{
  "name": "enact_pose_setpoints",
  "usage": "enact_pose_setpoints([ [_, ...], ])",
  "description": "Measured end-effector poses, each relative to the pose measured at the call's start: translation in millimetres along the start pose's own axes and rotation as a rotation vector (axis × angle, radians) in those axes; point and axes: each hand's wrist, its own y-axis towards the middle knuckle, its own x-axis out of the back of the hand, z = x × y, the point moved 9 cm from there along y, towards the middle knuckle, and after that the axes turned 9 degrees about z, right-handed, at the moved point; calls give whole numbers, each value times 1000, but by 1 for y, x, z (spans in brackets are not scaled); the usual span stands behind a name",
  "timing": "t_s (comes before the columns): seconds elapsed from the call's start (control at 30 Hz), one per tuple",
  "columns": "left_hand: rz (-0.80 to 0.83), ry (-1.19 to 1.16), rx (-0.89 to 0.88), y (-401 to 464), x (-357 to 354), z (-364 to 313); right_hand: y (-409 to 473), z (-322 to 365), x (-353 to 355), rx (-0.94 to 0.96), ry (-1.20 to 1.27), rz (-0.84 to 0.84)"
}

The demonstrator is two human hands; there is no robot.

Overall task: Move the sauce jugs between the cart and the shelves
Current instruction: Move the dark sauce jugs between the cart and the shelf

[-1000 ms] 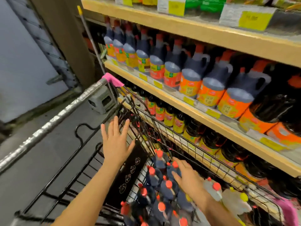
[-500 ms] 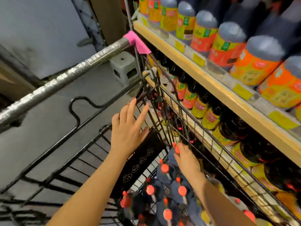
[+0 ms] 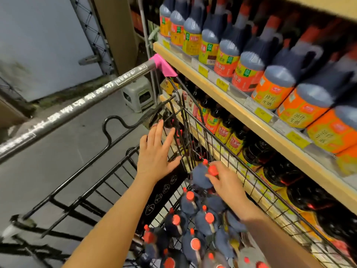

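Crowded shelves (image 3: 228, 97) rose just beyond our right hand (image 3: 226, 182), which gripped a sauce jug (image 3: 201, 176) in the cart (image 3: 195, 132) beside our flat, spread left hand (image 3: 156, 153); its neighbours might snag it.

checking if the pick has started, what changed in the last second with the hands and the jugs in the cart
The right hand moved forward over the cart and closed on the red-capped neck of the front sauce jug. The left hand stayed open at the cart's rear wire panel. The shelf jugs are untouched.
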Motion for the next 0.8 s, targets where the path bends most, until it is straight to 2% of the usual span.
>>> enact_pose_setpoints([
  [0.1,46,-286,-75,-22,12,-11,-27,29,49,37,149,-109],
  [0.2,185,-695,-154,-60,12,-28,-51,57,89,40,255,-152],
  [0.3,334,-1097,-194,-86,25,-46,-73,97,107,143,326,-29],
  [0.37,443,-1256,-205,-100,32,-51,-83,121,111,210,385,47],
  [0.47,481,-1354,-109,-119,32,-37,-86,147,107,285,451,119],
  [0.6,329,-1339,128,-139,26,-11,-73,158,78,354,572,250],
  [0.7,243,-1287,332,-154,13,7,-50,133,39,284,713,384],
  [0.8,207,-1241,520,-173,-9,23,-31,81,-14,118,684,454],
])
